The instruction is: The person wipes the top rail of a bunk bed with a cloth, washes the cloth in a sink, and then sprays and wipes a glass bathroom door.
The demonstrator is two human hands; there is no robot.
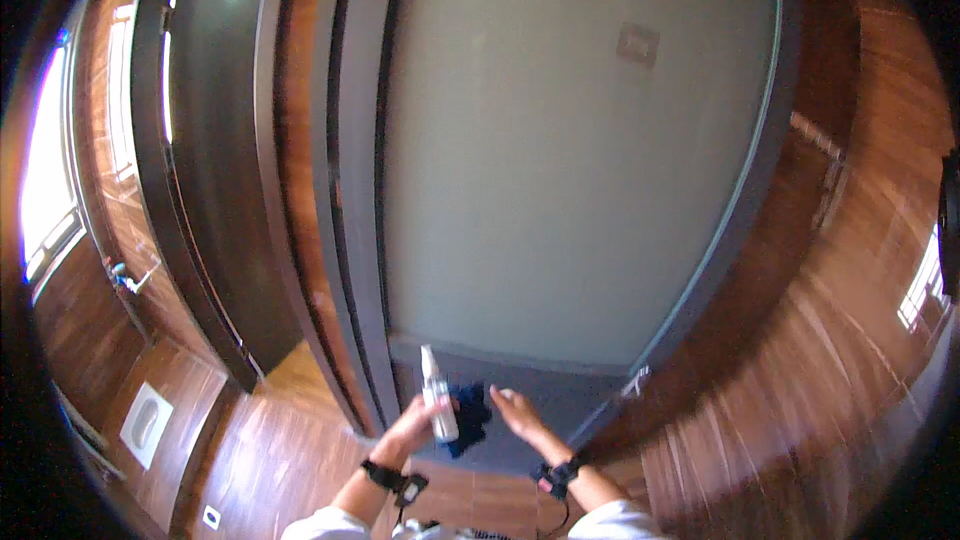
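Note:
My left hand (417, 421) is closed round a clear spray bottle (441, 412) with a white nozzle, which stands nearly upright in its grip. A dark blue cloth (470, 417) hangs just right of the bottle, beside the same hand; which fingers hold it cannot be told. My right hand (516, 412) is raised to the right of the cloth, apart from it, fingers pointing up and left. Something small and pale shows at its fingertips, too blurred to name. Both hands are in front of the lower part of a grey door panel (577, 187).
A dark grey frame (361, 165) borders the panel. On the left, a dark door (221, 127) stands by a squat toilet (146, 424) set in the wood-look floor. A floor drain (212, 517) lies at lower left. A water tap (131, 281) is on the left wall.

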